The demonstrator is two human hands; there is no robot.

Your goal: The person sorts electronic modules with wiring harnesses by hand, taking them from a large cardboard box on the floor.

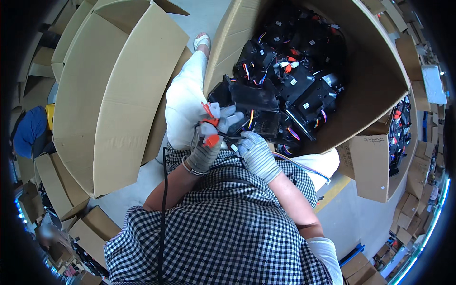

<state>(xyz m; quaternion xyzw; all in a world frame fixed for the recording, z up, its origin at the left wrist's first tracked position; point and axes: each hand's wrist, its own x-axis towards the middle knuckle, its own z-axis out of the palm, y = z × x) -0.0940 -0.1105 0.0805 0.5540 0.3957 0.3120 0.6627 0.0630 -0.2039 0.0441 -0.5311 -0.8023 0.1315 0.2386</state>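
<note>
Both my hands wear striped knit gloves and meet in front of my lap, at the near edge of a large cardboard box [380, 114]. My left hand [203, 154] is closed on a bunch of red and white wire connectors [211, 140], which stick up above the fingers. Pale pieces around them are blurred. My right hand [259, 156] has its fingers bent together by a thin black cable [231, 138]; what they pinch is partly hidden. Just beyond lie black plastic units [254, 97] with coloured wires, piled in the box.
A tall cardboard carton [135, 95] stands at my left, with smaller boxes [61, 183] behind it. At right, another carton [373, 161] stands beside more wired black parts [400, 133]. A black cord [165, 204] hangs down my front. A person in blue [31, 130] is at far left.
</note>
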